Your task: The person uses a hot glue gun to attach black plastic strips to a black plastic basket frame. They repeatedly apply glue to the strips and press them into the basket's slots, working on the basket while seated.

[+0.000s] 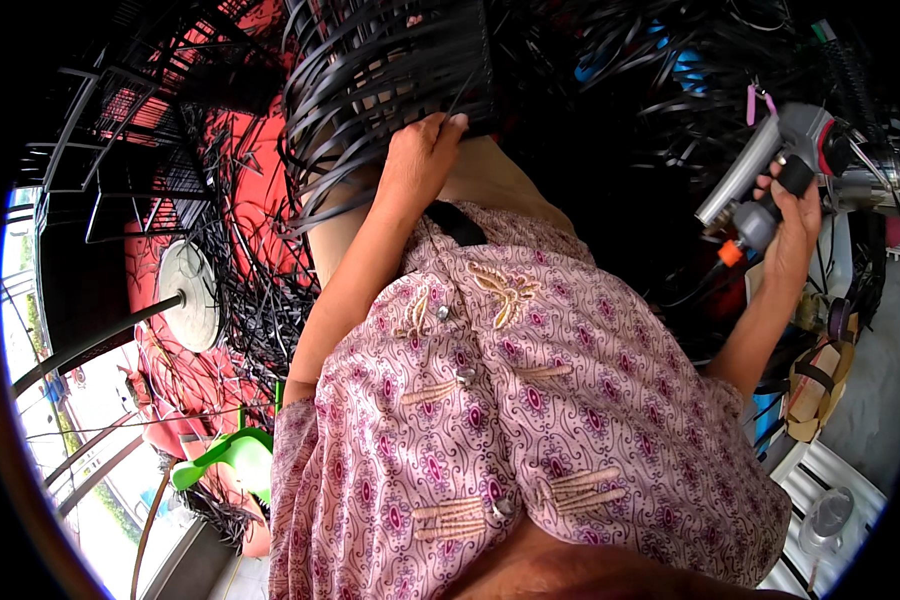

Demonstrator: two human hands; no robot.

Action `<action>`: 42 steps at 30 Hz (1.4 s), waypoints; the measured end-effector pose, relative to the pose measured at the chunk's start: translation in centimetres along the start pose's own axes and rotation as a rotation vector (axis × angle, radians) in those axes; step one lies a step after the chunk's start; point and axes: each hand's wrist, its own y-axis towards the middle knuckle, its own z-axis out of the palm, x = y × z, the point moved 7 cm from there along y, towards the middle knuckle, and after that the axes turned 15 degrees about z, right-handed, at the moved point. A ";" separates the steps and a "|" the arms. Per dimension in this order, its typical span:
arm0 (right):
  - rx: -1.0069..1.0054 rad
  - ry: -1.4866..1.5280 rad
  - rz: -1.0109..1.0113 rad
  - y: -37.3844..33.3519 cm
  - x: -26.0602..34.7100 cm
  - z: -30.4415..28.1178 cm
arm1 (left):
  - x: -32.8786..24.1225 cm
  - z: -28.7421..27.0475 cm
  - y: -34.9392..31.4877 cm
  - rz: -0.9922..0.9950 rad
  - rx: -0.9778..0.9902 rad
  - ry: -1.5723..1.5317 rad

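On my lap lies a piece of black strip weaving (395,75), its loose strip ends curving out to the left. My left hand (420,160) is at its near edge, thumb and fingers closed on the rim; part of the fingers is hidden. Off to the right, my right hand (792,210) is wrapped round the grip of a grey power tool with a silver barrel, which looks like a heat gun (748,170). It has a red ring at the back, an orange part low down and a cord. Its barrel points down and left, apart from the weaving.
Black strips (245,290) litter the red floor covering (260,150) on the left. Beside them are black metal frames (145,130), a round pale disc (185,295) on a rod and a green plastic item (235,460). A white slatted stool (835,500) stands at lower right.
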 end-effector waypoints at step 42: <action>0.926 -0.470 0.043 -7.0 -6.8 22.7 | -6.8 -46.7 -3.6 0.815 -1.493 -0.762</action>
